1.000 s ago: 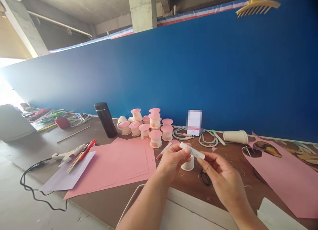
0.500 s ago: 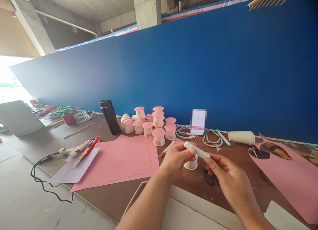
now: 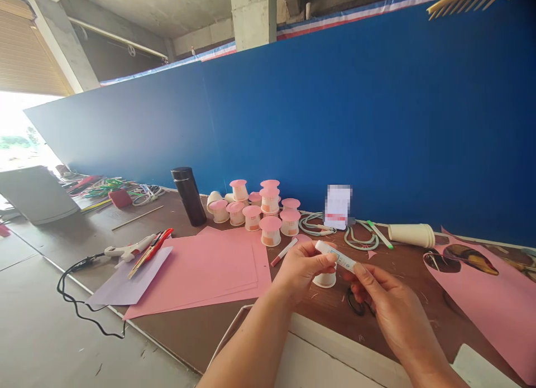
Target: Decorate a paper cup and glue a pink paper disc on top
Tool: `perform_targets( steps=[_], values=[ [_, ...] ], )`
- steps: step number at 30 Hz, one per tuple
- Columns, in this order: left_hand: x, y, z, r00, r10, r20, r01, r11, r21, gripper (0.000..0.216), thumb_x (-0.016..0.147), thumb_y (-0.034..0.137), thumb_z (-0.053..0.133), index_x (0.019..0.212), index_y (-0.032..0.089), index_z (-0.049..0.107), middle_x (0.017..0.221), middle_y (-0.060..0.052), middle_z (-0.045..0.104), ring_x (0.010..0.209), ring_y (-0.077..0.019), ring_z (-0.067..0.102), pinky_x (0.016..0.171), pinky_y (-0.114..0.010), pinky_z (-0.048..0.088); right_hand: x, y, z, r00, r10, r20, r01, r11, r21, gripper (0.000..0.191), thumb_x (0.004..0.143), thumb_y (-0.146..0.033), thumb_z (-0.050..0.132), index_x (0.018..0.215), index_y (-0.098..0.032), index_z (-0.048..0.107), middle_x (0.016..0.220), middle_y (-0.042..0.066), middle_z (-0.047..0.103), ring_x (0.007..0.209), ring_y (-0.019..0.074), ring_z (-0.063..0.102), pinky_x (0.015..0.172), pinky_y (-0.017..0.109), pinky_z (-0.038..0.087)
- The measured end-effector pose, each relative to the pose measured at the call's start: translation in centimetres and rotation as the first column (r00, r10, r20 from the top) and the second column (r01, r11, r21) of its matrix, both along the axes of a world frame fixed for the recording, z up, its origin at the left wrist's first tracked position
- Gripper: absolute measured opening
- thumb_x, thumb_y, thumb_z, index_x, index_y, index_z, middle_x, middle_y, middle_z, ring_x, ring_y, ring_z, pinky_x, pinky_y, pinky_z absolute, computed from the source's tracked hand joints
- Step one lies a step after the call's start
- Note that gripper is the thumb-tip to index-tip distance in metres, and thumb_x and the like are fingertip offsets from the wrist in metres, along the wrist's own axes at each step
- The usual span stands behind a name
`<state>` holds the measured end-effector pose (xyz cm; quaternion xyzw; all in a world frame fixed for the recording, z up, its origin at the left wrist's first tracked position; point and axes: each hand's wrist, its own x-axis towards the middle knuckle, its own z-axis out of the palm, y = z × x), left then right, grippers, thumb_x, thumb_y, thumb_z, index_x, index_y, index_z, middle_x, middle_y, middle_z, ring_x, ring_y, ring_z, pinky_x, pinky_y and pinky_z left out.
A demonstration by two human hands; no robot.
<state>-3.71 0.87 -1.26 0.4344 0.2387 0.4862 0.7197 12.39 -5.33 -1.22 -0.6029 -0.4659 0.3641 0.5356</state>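
Observation:
Between my two hands is a white glue stick (image 3: pixel 344 260) with blue print, tilted down to the right. The fingers of my left hand (image 3: pixel 298 269) pinch its upper left end, and my right hand (image 3: pixel 387 298) grips the lower right end. Just behind it an upside-down white paper cup (image 3: pixel 325 281) stands on the table, partly covered by my hands. Black-handled scissors (image 3: pixel 355 305) lie under my right hand, mostly hidden. A red-and-white marker (image 3: pixel 283 252) lies beyond my left hand, beside a pink paper disc (image 3: pixel 302 239).
Several paper cups with pink disc tops (image 3: pixel 270 231) stand at the back. Left are pink sheets (image 3: pixel 201 271), a glue gun (image 3: pixel 129 249), a red cutter (image 3: pixel 157 245) and a black flask (image 3: pixel 190 198). A phone (image 3: pixel 337 204), a lying cup stack (image 3: pixel 410 235) and cut pink paper (image 3: pixel 494 304) are right.
The whole view has shifted slightly, with things appearing a little further right. Both hands keep hold of the glue stick, nearly unchanged in pose.

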Motion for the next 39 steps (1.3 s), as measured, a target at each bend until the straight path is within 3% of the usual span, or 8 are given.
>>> perform_targets(
  steps=[15,23,26,31,32,35,37,39],
  values=[
    [0.1,-0.3,0.5,1.0,0.0,0.013,0.0,1.0,-0.021,0.046,0.058,0.039,0.096,0.093,0.014,0.079,0.084,-0.003,0.069,0.072,-0.0119,0.059,0.078,-0.031,0.047,0.1,0.4,-1.5,0.993,0.008,-0.122,-0.006,1.0,0.017,0.057,0.075,-0.071,0.072,0.087,-0.016,0.079,0.076,0.008,0.072,0.06,0.0161,0.058,0.056,0.029,0.051],
    [0.8,-1.1,0.8,0.987,-0.043,0.152,0.057,0.995,-0.083,0.041,0.063,0.034,0.095,0.093,0.015,0.075,0.084,-0.002,0.069,0.073,-0.0109,0.062,0.078,-0.028,0.048,-1.6,-0.2,-0.6,0.945,0.125,-0.303,-0.078,0.984,0.163,0.059,0.071,-0.058,0.083,0.116,-0.021,0.072,0.086,0.004,0.07,0.059,0.0112,0.051,0.051,0.025,0.044],
    [1.2,-1.5,0.7,0.981,-0.116,0.156,0.127,0.989,-0.069,0.039,0.065,0.033,0.094,0.094,0.015,0.074,0.09,-0.004,0.07,0.079,-0.0122,0.064,0.079,-0.027,0.049,-2.0,-0.3,-0.4,0.933,0.091,-0.348,-0.03,0.984,0.175,0.055,0.072,-0.051,0.085,0.118,-0.023,0.072,0.089,0.003,0.07,0.058,0.009,0.047,0.05,0.023,0.04],
    [0.6,-1.5,1.2,0.987,-0.152,0.047,0.155,0.987,-0.047,0.049,0.062,0.033,0.095,0.102,0.015,0.074,0.095,-0.006,0.072,0.078,-0.0125,0.064,0.073,-0.026,0.049,-1.5,-0.4,0.0,0.907,-0.017,-0.421,0.111,0.974,0.199,0.047,0.072,-0.052,0.085,0.104,-0.02,0.073,0.073,0.0,0.063,0.056,0.0093,0.047,0.047,0.022,0.038],
    [0.3,-1.3,1.3,0.994,-0.107,0.012,0.108,0.993,-0.041,0.052,0.063,0.036,0.094,0.106,0.016,0.073,0.095,-0.006,0.072,0.076,-0.0122,0.063,0.07,-0.026,0.048,-1.2,-0.5,0.1,0.903,-0.06,-0.425,0.163,0.964,0.211,0.046,0.072,-0.053,0.085,0.103,-0.02,0.073,0.071,-0.001,0.062,0.056,0.0096,0.048,0.047,0.021,0.039],
    [-0.8,-0.4,1.5,0.97,0.216,-0.115,-0.214,0.976,0.031,0.049,0.075,0.054,0.082,0.104,0.016,0.072,0.097,-0.007,0.071,0.07,-0.0108,0.057,0.066,-0.027,0.044,-0.2,-0.5,0.5,0.896,-0.2,-0.396,0.303,0.927,0.219,0.045,0.073,-0.055,0.084,0.099,-0.021,0.071,0.071,-0.001,0.063,0.059,0.0109,0.055,0.049,0.021,0.044],
    [-1.1,0.3,1.0,0.86,0.425,-0.283,-0.395,0.905,0.16,0.042,0.081,0.054,0.075,0.101,0.016,0.072,0.098,-0.008,0.071,0.078,-0.0143,0.06,0.075,-0.03,0.046,0.2,-0.4,0.5,0.905,-0.258,-0.337,0.339,0.918,0.206,0.045,0.075,-0.058,0.081,0.098,-0.021,0.07,0.075,0.001,0.068,0.062,0.0125,0.06,0.052,0.022,0.048],
    [-1.1,0.8,0.2,0.713,0.53,-0.459,-0.439,0.848,0.297,0.04,0.079,0.05,0.077,0.103,0.018,0.071,0.106,-0.01,0.07,0.09,-0.0202,0.061,0.083,-0.035,0.046,0.3,-0.4,0.4,0.925,-0.275,-0.264,0.333,0.92,0.207,0.047,0.077,-0.061,0.078,0.098,-0.02,0.069,0.079,0.003,0.071,0.063,0.0144,0.063,0.052,0.024,0.051]
  ],
)
